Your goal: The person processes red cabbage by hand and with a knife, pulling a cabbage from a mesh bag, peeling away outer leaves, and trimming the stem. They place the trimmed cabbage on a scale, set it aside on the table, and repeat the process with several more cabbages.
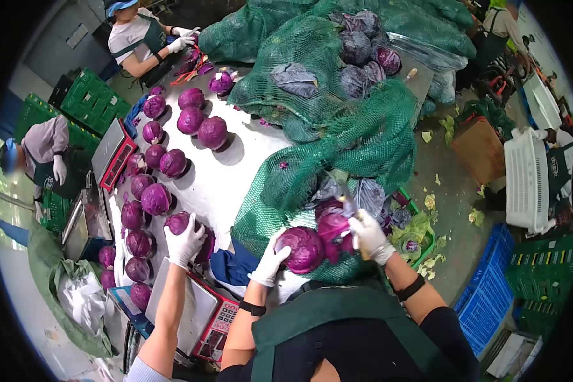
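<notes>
My left hand, in a white glove, is closed around the side of a trimmed red cabbage at the near edge of the table. My right hand, gloved too, grips a knife whose blade points away from me. Loose purple outer leaves lie between the cabbage and the knife hand. Green mesh netting spreads under and beyond both hands. Left of me, another person's gloved hand grasps a red cabbage.
Peeled red cabbages stand across the white tabletop. Full mesh sacks are piled at the far side. Scales sit at the near left. A green crate of leaf scraps is at my right, with blue crates beyond.
</notes>
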Demonstrator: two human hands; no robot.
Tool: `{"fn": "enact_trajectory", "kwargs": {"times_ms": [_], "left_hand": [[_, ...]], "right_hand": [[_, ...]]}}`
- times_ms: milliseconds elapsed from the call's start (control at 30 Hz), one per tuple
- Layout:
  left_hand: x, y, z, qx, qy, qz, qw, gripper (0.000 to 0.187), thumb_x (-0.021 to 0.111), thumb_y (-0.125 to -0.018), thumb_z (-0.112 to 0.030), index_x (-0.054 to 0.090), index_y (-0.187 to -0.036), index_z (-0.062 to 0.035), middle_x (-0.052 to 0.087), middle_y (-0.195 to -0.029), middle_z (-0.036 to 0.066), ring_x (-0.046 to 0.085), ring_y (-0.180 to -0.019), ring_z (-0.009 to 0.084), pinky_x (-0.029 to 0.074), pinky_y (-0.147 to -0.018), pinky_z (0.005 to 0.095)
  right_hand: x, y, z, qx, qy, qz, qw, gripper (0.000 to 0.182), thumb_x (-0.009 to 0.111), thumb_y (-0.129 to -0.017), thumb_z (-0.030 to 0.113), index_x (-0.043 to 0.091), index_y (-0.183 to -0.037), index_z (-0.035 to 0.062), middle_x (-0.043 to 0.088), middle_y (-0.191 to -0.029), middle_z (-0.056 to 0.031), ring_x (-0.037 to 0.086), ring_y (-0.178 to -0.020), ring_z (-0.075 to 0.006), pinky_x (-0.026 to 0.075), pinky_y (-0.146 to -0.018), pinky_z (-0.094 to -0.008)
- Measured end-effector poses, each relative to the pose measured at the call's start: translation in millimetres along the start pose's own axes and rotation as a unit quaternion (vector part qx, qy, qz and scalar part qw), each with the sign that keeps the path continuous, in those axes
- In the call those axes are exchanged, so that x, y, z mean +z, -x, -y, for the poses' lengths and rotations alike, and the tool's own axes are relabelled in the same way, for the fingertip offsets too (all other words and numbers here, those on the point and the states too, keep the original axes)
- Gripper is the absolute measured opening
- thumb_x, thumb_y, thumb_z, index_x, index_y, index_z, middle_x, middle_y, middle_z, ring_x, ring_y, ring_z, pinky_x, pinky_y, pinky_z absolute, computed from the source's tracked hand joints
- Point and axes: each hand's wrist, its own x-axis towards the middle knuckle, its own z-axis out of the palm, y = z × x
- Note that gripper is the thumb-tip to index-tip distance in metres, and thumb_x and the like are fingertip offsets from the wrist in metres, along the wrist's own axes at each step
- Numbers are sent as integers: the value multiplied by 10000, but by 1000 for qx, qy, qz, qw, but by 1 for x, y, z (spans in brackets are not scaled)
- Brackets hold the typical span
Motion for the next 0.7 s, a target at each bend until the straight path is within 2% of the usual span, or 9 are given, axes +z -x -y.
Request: {"fn": "enact_trajectory", "kwargs": {"times_ms": [133,200,233,333,400,433,533,567,700], "left_hand": [[6,8,13,-112,355,-24,928,851,548,-814,-628,305,-1398,-58,428,-1361,164,436,-1258,328,405,-1023,509],[13,17,-1,-132,375,-25,917,907,422,-804,-719,281,-1405,-55,417,-1372,190,458,-1230,373,466,-941,556],[11,21,-4,-164,404,38,899,953,384,-776,-764,253,-1420,-74,420,-1361,218,497,-1170,412,510,-871,535],[-8,25,20,-310,295,71,901,861,340,-805,-764,344,-1301,-60,544,-1185,262,635,-937,401,584,-712,447],[18,23,6,-162,-19,-75,984,608,517,-900,-528,472,-1187,7,634,-896,192,659,-771,262,562,-636,337],[6,17,30,-9,-241,-105,965,565,641,-872,-336,436,-1269,9,615,-903,126,628,-732,176,535,-653,288],[40,10,-24,205,-424,-72,879,977,792,-696,-322,233,-1440,-24,397,-1351,245,393,-1273,349,344,-1046,404],[44,5,-25,149,-376,-74,912,1024,823,-646,-269,228,-1433,8,313,-1414,230,303,-1326,340,240,-1110,388],[57,-8,-40,40,-244,-84,965,1019,828,-641,-343,252,-1377,64,353,-1331,267,364,-1272,333,287,-1081,389]], "right_hand": [[-69,6,41,-21,-19,-63,998,267,589,-884,214,500,-1073,48,632,-774,-81,526,-472,-132,431,-437,-258],[-86,5,46,-222,456,-269,819,370,639,-843,213,487,-1141,56,628,-800,-92,580,-568,-170,491,-544,-295],[-86,9,46,-263,536,-332,731,436,662,-820,185,503,-1207,65,628,-866,-106,598,-641,-191,512,-635,-309],[-54,5,25,-352,470,-165,792,417,622,-852,151,518,-1247,65,631,-912,-92,590,-619,-165,507,-607,-296],[-6,16,10,12,163,38,986,406,579,-885,135,513,-1280,70,637,-931,-84,589,-583,-143,498,-574,-277],[14,16,1,11,162,54,985,392,562,-898,147,512,-1278,64,638,-939,-87,583,-555,-135,494,-555,-272],[33,1,-7,21,181,81,980,377,526,-926,180,508,-1281,54,639,-927,-112,573,-496,-130,483,-512,-266],[33,-1,-11,-46,204,93,973,379,507,-944,214,504,-1285,49,638,-883,-115,584,-502,-133,488,-510,-282],[24,0,-1,-45,294,132,946,365,468,-954,255,526,-1261,68,625,-1035,-158,641,-629,-180,524,-575,-313]]}}
